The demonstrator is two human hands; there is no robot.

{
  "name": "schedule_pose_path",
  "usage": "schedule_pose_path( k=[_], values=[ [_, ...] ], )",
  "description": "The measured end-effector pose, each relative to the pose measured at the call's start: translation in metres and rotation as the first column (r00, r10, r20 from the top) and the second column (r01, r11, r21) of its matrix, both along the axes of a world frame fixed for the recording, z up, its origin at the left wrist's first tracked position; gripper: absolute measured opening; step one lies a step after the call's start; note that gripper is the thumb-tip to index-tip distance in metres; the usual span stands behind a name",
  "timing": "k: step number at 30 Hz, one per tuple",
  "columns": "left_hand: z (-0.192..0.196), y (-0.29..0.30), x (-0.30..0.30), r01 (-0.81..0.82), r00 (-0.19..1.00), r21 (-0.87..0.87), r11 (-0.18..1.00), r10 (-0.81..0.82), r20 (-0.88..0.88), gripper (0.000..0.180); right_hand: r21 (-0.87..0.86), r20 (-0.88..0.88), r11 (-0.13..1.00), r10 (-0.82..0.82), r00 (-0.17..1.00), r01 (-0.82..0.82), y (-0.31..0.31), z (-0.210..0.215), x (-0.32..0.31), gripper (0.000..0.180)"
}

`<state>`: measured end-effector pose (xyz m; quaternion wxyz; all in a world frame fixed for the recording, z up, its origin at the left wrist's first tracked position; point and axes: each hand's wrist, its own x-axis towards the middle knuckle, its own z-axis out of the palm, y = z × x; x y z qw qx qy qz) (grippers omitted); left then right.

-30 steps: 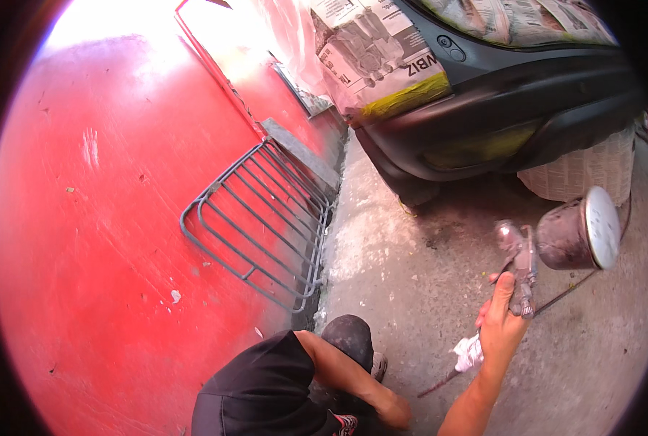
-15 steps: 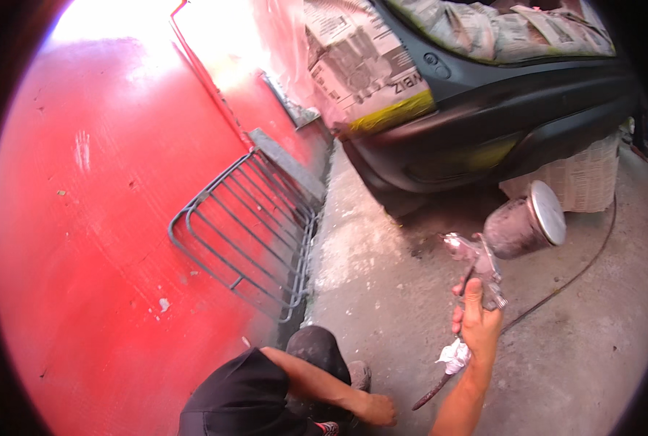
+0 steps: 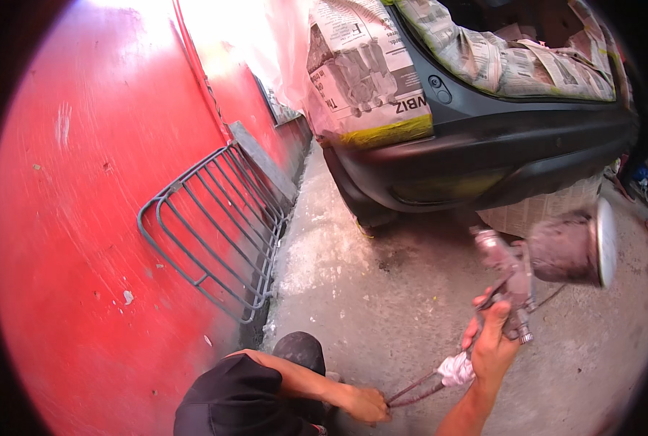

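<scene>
My right hand [image 3: 492,341] is wrapped round the grip of a paint spray gun [image 3: 511,280], stained dull pink, with its nozzle facing the car bumper. A round paint cup [image 3: 567,247] with a pale lid tilts out to the gun's right. White wrapping [image 3: 456,369] is bunched below the grip, where the dark air hose [image 3: 417,392] comes out. My left hand [image 3: 367,405], closed low near my knee, grips the hose, which looks doubled there. Above the gun is the dark grey bumper [image 3: 476,174], apart from it.
Newspaper [image 3: 371,73] and yellow tape [image 3: 389,131] mask parts of the car; more paper [image 3: 542,214] hangs under the bumper. A grey metal rack [image 3: 215,232] leans against the red wall [image 3: 84,240] on the left. Concrete floor [image 3: 338,291] lies between. My bent knee [image 3: 300,351] is at the lower edge.
The spray gun has moved right and nearer to me, its cup swinging outward. My left hand has shifted slightly left and the hose now runs to it. The view has also shifted.
</scene>
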<state>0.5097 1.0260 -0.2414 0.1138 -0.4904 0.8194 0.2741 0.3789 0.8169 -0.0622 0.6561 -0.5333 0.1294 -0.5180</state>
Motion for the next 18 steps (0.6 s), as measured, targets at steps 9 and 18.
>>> schedule_pose_path(
  k=[9, 18],
  values=[
    [0.018, -0.003, -0.014, 0.012, 1.000, 0.277, 0.961, -0.012, -0.001, 0.028, 0.050, -0.153, 0.968, -0.234, 0.960, 0.244, -0.079, 0.020, -0.052, 0.047],
    [-0.011, 0.016, 0.031, -0.118, 0.990, 0.181, 0.976, 0.101, 0.100, 0.035, 0.135, -0.138, 0.844, -0.503, 0.853, 0.520, -0.120, -0.085, -0.024, 0.040]
  ],
)
